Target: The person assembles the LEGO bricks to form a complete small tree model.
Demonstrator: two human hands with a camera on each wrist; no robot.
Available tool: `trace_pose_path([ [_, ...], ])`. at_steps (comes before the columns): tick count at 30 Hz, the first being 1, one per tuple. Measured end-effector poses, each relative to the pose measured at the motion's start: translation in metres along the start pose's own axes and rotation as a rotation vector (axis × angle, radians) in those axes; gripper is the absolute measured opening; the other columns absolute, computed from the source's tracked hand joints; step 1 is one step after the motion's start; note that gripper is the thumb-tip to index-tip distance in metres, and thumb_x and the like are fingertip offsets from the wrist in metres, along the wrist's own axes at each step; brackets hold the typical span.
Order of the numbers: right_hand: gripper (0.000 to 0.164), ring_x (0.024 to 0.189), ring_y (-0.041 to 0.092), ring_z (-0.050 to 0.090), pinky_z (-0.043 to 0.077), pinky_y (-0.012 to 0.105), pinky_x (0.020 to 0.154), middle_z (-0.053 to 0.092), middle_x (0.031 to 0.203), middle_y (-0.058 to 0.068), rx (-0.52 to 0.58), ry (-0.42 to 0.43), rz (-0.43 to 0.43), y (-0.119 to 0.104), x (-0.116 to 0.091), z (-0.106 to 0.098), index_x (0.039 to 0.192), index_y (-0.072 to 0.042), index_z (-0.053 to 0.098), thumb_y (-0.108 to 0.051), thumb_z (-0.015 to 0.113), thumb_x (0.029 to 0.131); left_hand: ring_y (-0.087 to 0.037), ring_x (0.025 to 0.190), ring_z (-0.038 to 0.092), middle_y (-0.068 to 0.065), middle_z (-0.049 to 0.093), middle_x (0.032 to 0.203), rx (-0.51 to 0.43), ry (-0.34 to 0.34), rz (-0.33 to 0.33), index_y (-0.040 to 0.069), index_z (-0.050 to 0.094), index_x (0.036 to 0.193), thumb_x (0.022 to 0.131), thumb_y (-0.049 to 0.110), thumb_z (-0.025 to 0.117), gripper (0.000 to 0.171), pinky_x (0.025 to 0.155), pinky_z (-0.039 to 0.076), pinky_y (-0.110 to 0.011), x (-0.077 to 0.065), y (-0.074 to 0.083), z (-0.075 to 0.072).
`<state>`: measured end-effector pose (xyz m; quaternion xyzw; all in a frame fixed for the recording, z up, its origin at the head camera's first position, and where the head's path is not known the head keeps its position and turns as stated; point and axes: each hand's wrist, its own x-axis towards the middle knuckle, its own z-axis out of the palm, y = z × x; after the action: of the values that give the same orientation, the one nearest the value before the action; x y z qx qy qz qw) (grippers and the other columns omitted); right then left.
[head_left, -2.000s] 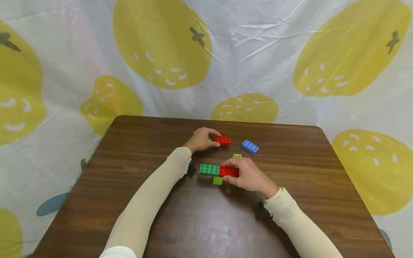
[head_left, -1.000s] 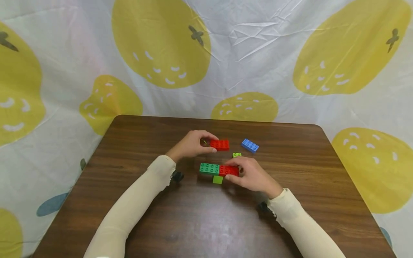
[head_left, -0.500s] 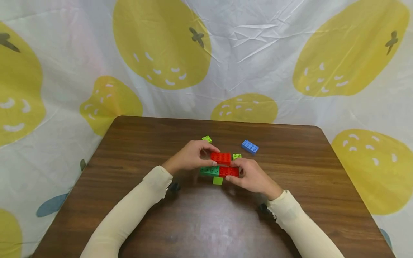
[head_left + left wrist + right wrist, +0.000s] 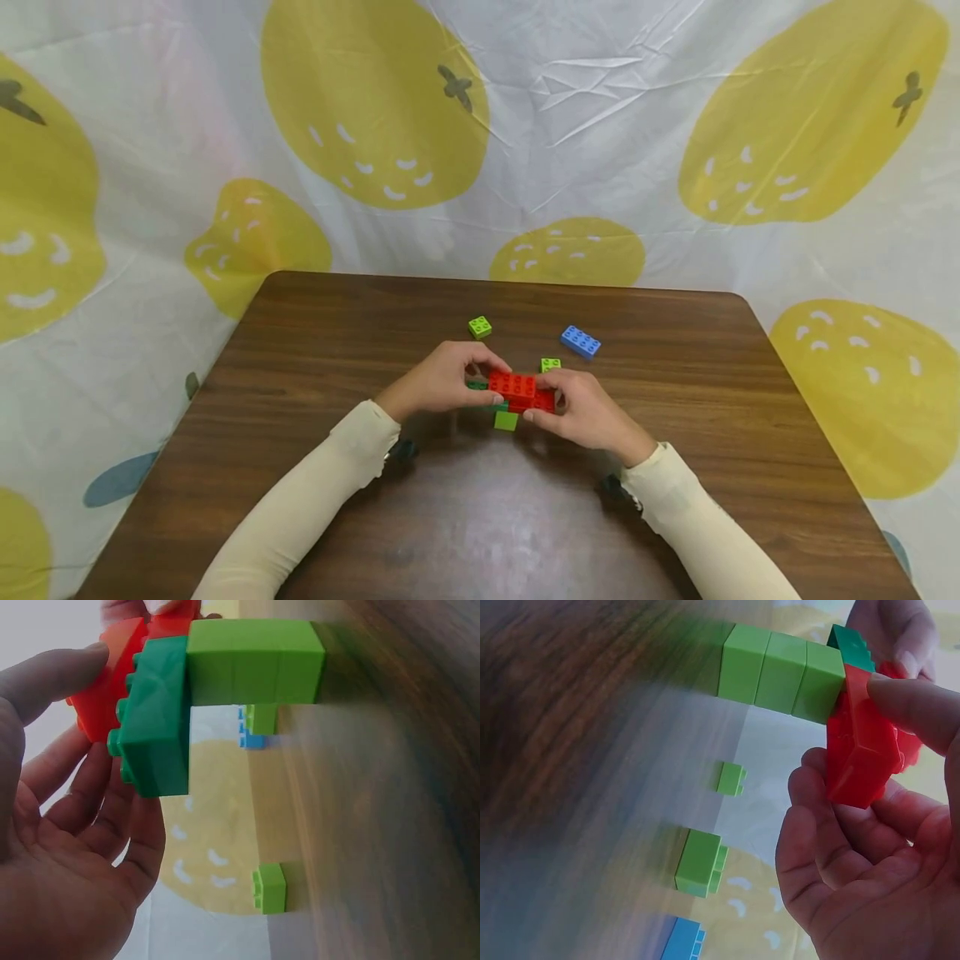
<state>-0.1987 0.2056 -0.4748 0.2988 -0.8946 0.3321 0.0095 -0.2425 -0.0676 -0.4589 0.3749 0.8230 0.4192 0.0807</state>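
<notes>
A stack of three lime green bricks (image 4: 255, 660) stands upright on the table. Across its top lie a dark green brick (image 4: 159, 720) and a red brick (image 4: 862, 742), end to end. My left hand (image 4: 438, 382) pinches another red brick (image 4: 513, 384) between thumb and fingers, right over the studs where those two meet. With thumb and fingers, my right hand (image 4: 588, 417) grips the lower red brick at its right end. In the head view the upper red brick and my left hand cover much of the dark green brick.
Behind the stack, a small lime green brick (image 4: 480, 327) sits to the left, and another lime green brick (image 4: 551, 365) sits just behind my right hand. A blue brick (image 4: 581, 342) lies farther back on the brown table (image 4: 337, 317). A lemon-print cloth (image 4: 585, 167) hangs beyond.
My left hand has brought the red brick from the back of the table toward me and down onto the stack's top. The right hand keeps its grip with little movement.
</notes>
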Motion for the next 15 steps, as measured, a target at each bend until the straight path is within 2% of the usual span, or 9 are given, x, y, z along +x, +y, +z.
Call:
trace_pose_path([
  [6, 0.038, 0.076, 0.010, 0.062, 0.057, 0.028, 0.066, 0.070, 0.091, -0.005, 0.000, -0.003, 0.001, -0.0016, 0.0001, 0.0004, 0.120, -0.007, 0.076, -0.024, 0.087, 0.088, -0.009, 0.095, 0.069, 0.006, 0.074, 0.111, 0.027, -0.012, -0.011, 0.018, 0.077, 0.122, 0.088, 0.027, 0.088, 0.036, 0.091, 0.060, -0.033, -0.0026, -0.0029, 0.0036],
  [15, 0.034, 0.076, 0.010, 0.061, 0.056, 0.025, 0.066, 0.069, 0.090, -0.006, -0.002, -0.010, -0.001, -0.0022, 0.0002, -0.0002, 0.118, -0.009, 0.076, -0.023, 0.087, 0.088, -0.010, 0.100, 0.065, 0.006, 0.072, 0.119, 0.048, -0.003, 0.001, 0.019, 0.073, 0.127, 0.091, 0.036, 0.085, 0.042, 0.090, 0.058, -0.031, -0.0039, -0.0007, 0.0076],
])
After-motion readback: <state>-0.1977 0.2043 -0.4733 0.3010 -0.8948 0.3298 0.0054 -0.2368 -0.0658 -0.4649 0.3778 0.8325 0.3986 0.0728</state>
